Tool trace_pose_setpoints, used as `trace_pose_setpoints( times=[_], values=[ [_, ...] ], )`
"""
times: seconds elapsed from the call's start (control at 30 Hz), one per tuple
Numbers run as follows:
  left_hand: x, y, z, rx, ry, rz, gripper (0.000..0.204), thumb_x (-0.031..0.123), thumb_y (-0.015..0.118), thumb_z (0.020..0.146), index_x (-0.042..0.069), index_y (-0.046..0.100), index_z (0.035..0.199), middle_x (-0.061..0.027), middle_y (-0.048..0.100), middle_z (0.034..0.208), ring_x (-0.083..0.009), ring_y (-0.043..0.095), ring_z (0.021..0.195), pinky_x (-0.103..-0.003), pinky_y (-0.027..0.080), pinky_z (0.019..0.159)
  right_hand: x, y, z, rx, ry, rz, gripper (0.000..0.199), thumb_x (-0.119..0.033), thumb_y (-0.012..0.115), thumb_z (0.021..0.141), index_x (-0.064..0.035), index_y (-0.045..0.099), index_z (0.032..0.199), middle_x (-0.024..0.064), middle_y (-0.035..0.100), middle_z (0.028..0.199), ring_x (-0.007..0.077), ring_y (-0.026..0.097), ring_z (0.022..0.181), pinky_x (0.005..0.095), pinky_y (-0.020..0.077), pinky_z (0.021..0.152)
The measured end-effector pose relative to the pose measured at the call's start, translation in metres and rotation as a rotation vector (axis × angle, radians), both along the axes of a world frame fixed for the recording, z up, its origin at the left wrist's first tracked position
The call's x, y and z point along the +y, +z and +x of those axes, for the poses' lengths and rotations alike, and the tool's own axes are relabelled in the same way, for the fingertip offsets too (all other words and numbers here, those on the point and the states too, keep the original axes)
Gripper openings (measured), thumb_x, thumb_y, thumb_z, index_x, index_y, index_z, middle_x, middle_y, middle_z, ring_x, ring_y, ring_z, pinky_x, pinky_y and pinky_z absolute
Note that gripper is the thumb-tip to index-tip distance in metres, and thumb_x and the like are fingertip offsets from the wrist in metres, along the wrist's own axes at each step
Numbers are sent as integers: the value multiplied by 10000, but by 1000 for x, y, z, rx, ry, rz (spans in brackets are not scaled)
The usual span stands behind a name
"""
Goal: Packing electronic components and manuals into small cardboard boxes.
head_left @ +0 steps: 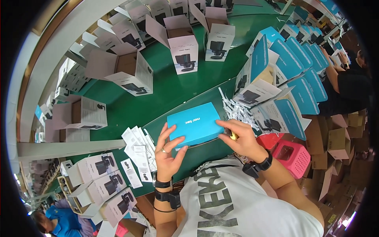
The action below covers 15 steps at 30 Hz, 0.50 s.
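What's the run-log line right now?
left hand: touching left end of rectangular blue cardboard box | right hand: touching right end | nearby: white paper leaflets

Between the left hand (167, 158) and right hand (246, 141), the blue box (195, 125) looks like smooth card; beyond them, the green tabletop (169, 93) is glossy. Paper leaflets (137, 148) lie beside the left, a pink plastic basket (301, 160) beside the right.

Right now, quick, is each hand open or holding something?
Left hand: fingers spread, holding the blue box at its left side.
Right hand: holding its right end; something yellow, unclear what, shows within the grasp.
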State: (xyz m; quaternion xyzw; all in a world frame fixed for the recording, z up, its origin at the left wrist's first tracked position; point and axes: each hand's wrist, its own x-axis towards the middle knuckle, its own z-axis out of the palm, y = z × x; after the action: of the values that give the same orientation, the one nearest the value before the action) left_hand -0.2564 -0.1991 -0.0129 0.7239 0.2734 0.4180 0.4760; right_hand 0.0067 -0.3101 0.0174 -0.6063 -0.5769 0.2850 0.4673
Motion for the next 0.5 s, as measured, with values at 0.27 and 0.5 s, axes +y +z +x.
trace_pose_setpoints(
  times=[0.27, 0.5],
  values=[
    [-7, -45, -14, 17, 25, 2, 325, -68, 827, 788, 111, 826, 1059, -119, 578, 1474, -430, 373, 1521, -551, 435, 1200, -5, -51, -8, -193, -83, 211, 559, 44, 839, 795, -98, 731, 1324, 79, 600, 1064, 168, 583, 727, 291, 495, 670],
    [-4, -47, -15, 62, -18, 19, 364, -71, 830, 791, 112, 831, 1105, -124, 582, 1481, -434, 361, 1532, -517, 437, 1204, -11, -51, -12, -384, -76, 246, 647, 79, 829, 729, -113, 718, 1336, 97, 608, 1083, 191, 664, 740, 314, 548, 615]
  ],
)
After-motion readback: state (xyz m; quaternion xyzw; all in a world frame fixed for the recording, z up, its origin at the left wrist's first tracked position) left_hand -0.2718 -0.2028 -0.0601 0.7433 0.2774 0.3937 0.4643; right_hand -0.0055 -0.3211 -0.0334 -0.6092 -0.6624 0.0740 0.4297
